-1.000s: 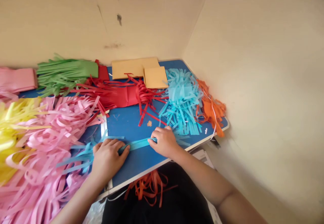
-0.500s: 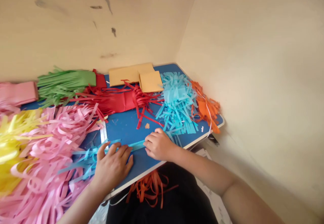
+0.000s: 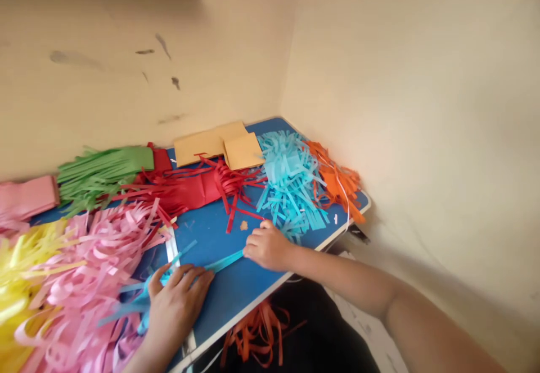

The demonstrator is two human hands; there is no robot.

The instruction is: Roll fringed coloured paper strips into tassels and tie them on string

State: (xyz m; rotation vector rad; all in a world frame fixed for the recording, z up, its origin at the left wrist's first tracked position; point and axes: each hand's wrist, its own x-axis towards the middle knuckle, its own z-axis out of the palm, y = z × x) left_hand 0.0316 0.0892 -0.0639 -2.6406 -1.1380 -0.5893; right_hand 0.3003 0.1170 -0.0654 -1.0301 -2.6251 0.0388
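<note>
A narrow blue paper strip [image 3: 226, 261] stretches between my hands across the blue table [image 3: 244, 286]. My left hand [image 3: 178, 299] lies palm down over the fringed end of the blue paper, its fingers stretched out and pressing on it. Loose blue fringe strands [image 3: 137, 304] spread out to the left from under that hand. The strip's right end is pinched in my right hand [image 3: 269, 247], whose fingers are closed. Just beyond the right hand is a light blue fringed paper bundle [image 3: 291, 173].
Pink fringe [image 3: 95, 266] and yellow fringe [image 3: 21, 277] are heaped at left. Behind lie green fringe [image 3: 105, 170], red fringe [image 3: 189, 192] and tan folded sheets [image 3: 200, 144]. Orange fringe [image 3: 337, 184] sits at the right corner by the wall. More orange strips [image 3: 261, 333] hang below the table's front edge.
The view has tilted upward, bringing a ledge into sight at top left. My left hand has slid left along the blue paper, and more of the strip shows between my hands.
</note>
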